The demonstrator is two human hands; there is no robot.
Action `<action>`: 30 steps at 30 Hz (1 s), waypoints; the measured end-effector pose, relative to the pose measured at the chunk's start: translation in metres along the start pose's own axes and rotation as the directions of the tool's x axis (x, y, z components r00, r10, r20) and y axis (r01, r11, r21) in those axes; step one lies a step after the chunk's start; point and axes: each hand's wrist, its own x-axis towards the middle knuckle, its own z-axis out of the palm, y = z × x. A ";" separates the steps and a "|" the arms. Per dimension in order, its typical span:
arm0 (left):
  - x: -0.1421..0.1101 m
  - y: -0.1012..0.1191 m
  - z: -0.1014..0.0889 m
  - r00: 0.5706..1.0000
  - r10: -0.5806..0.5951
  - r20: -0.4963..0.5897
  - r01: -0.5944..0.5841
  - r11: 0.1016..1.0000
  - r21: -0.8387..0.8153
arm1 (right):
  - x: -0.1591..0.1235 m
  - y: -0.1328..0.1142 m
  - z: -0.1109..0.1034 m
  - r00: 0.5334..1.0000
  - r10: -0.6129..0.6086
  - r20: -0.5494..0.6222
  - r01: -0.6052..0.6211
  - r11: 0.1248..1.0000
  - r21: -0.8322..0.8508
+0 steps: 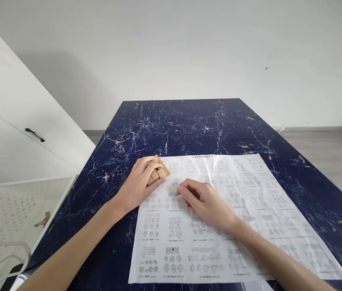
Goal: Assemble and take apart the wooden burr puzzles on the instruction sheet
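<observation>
My left hand [139,180] lies over a small wooden block puzzle [155,174], its fingers curled across the top and the thumb along the near side. Light wooden pieces fill the puzzle's flat square base, though my fingers cover part of them. To the right, my right hand [205,200] rests on a large printed sheet [186,232] with its fingers curled in and the thumb against the index finger. Nothing shows in that hand. Rows of small line drawings with captions cover the white, creased sheet, which partly runs under both hands.
The dark blue marbled table [171,125] reaches toward a pale wall [189,48]. At left stand a white cabinet with a black handle [34,134] and a white perforated surface [13,210] below the tabletop, bearing a small wooden piece [43,219] and a pale cable [4,242].
</observation>
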 end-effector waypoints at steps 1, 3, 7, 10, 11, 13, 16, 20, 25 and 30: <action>-0.001 -0.001 0.000 1.000 0.002 0.007 -0.002 1.000 -0.016 | 0.000 0.000 0.000 1.000 0.001 0.000 -0.001 1.000 -0.004; -0.002 -0.002 0.001 1.000 0.003 0.010 -0.003 0.999 -0.040 | 0.000 0.000 0.001 1.000 0.004 0.002 -0.004 1.000 -0.013; -0.004 -0.004 0.001 1.000 -0.012 -0.008 0.012 0.998 -0.070 | -0.001 -0.001 0.001 1.000 0.024 0.010 -0.024 0.999 -0.029; -0.005 -0.003 0.000 1.000 -0.021 -0.014 0.019 0.996 -0.082 | -0.002 0.000 0.001 0.999 0.037 0.017 -0.036 0.999 -0.028; -0.005 -0.003 0.000 1.000 -0.023 -0.016 0.022 0.996 -0.086 | -0.003 0.000 0.001 0.999 0.038 0.019 -0.038 0.999 -0.025; -0.005 -0.001 -0.001 0.999 -0.028 -0.021 0.026 0.995 -0.093 | -0.002 0.001 0.002 0.999 0.038 0.017 -0.038 0.999 -0.022; -0.005 0.001 -0.002 0.999 -0.016 -0.032 0.012 0.995 -0.100 | -0.002 0.003 0.002 0.999 0.031 0.014 -0.031 0.999 -0.026; -0.006 0.002 -0.003 0.997 -0.039 -0.072 0.031 0.994 -0.102 | -0.002 0.002 0.002 0.999 0.039 0.025 -0.038 0.999 -0.025; -0.004 0.002 -0.005 0.952 -0.144 -0.271 0.131 0.989 -0.066 | -0.002 0.001 0.002 0.999 0.037 0.016 -0.037 0.999 -0.027; -0.002 -0.001 -0.006 0.909 -0.243 -0.339 0.219 0.970 -0.110 | -0.002 0.001 0.001 0.999 0.038 0.018 -0.037 0.999 -0.028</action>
